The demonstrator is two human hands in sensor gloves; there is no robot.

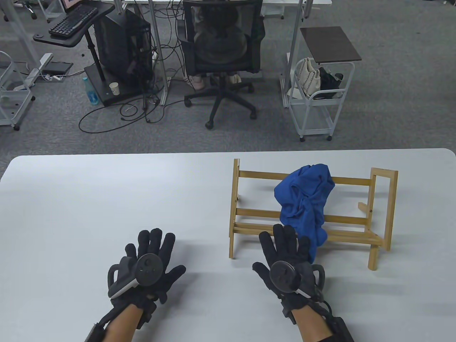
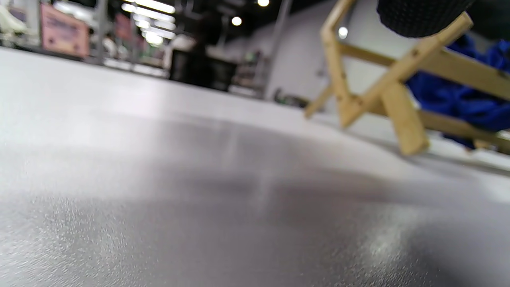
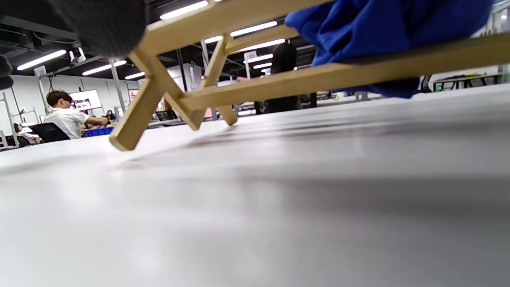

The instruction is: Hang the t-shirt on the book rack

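Note:
A blue t-shirt (image 1: 305, 203) hangs bunched over the top rail of a wooden book rack (image 1: 356, 182) on the right half of the white table (image 1: 107, 199), its lower end draping over the rack's front rails. My right hand (image 1: 285, 256) lies flat on the table with fingers spread, just in front of the rack's left part, its fingertips at the front rail next to the shirt's hem. My left hand (image 1: 151, 260) lies flat and spread on the table, left of the rack, holding nothing. The rack (image 2: 382, 95) and shirt (image 2: 458, 99) show in the left wrist view, and again in the right wrist view, rack (image 3: 255, 87) and shirt (image 3: 382, 28).
Beyond the table's far edge stand an office chair (image 1: 222, 53), a white cart with a dark top (image 1: 320, 89) and a keyboard stand (image 1: 73, 25). Cables lie on the carpet.

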